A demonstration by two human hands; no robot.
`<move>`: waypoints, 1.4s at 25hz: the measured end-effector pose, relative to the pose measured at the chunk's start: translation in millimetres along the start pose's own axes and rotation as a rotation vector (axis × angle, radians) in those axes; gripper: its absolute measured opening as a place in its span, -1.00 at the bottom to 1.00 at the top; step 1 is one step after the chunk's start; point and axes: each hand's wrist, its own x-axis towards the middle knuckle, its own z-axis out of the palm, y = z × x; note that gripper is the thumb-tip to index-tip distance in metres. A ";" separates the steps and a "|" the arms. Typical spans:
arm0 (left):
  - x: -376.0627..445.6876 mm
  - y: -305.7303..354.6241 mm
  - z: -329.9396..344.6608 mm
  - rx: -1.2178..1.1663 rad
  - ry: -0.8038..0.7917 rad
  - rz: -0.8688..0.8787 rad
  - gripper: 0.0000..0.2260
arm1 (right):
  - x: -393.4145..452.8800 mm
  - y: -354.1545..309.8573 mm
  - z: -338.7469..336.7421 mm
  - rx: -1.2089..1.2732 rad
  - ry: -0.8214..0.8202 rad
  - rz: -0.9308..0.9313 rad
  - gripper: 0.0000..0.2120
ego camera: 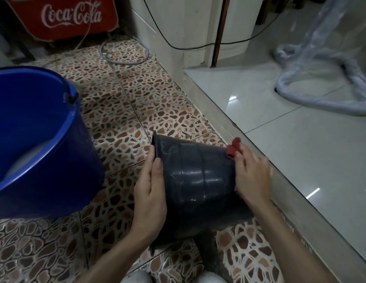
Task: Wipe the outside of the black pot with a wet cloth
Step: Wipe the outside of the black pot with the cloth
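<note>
The black pot (195, 176) lies on its side above the patterned floor, rim to the left, its wall shiny with wet streaks. My left hand (151, 195) grips the pot at the rim end, thumb along the outer wall. My right hand (252, 176) is at the pot's base end and presses a red cloth (234, 149) against it; only a bit of cloth shows above the fingers and a sliver below the palm. The right hand looks slightly blurred.
A blue bucket (55, 144) with a black handle stands at the left, close to the pot's rim. A raised step (247, 144) of pale tile runs diagonally on the right. A red Coca-Cola cooler (69, 15), loose cables and a plastic-wrapped stand (321, 74) lie farther back.
</note>
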 end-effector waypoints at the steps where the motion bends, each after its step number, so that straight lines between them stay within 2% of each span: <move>1: 0.5 0.1 0.5 0.009 0.005 0.016 -0.47 | 3.4 3.7 -4.7 0.098 0.035 0.092 -0.60; 3: -1.1 0.7 2.6 0.008 0.004 0.030 -0.50 | -3.4 2.3 -13.6 0.308 0.144 0.222 -0.64; 4: -2.8 1.0 3.7 -0.002 0.008 0.040 -0.52 | -16.6 -3.5 -16.3 0.399 0.204 0.199 -0.64; 5: -3.8 -0.5 3.7 -0.010 0.017 0.048 -0.55 | -36.2 -14.6 -17.6 0.454 0.244 0.103 -0.63; 7: -5.0 -3.4 3.3 -0.030 0.018 0.060 -0.56 | -83.5 -44.1 -12.2 0.485 0.201 -0.239 -0.61; 9: -9.5 -6.2 3.0 -0.029 0.009 0.081 -0.55 | -112.2 -61.4 8.6 0.332 0.115 -0.583 -0.61; 11: -15.8 -10.1 2.1 -0.032 0.006 0.077 -0.59 | -108.2 -75.0 25.1 0.169 0.072 -0.713 -0.59; 15: -24.0 -17.8 -3.3 -0.011 -0.013 0.073 -0.63 | -65.9 -81.1 25.7 0.025 0.037 -0.596 -0.54; 20: -32.6 -16.8 -4.6 0.023 -0.049 0.048 -0.64 | -31.3 -17.4 17.8 0.011 0.087 -0.244 -0.47; 24: -33.8 -1.5 -4.8 0.062 -0.088 0.053 -0.57 | -18.6 30.9 2.8 0.251 0.092 -0.021 -0.52; 26: -5.6 15.8 -4.4 0.080 -0.043 -0.005 -0.55 | -26.6 26.3 -1.2 0.421 0.182 0.080 -0.64; 27: 14.5 23.0 -2.0 0.085 -0.008 -0.078 -0.55 | -36.9 17.9 -4.1 0.480 0.231 0.072 -0.68; 29: 50.0 33.8 6.9 0.083 0.009 -0.225 -0.53 | -64.8 -7.1 -7.7 0.499 0.265 -0.140 -0.65; 32: 50.9 37.3 22.0 0.067 -0.014 -0.185 -0.51 | -98.5 -42.9 3.0 0.395 0.152 -0.618 -0.64; 33: 43.2 35.7 22.1 0.049 -0.005 -0.160 -0.48 | -100.6 -53.9 7.2 0.345 0.094 -0.711 -0.63; 35: 30.3 26.0 14.1 0.009 -0.011 -0.113 -0.38 | -94.4 -73.3 10.7 0.250 -0.025 -0.750 -0.58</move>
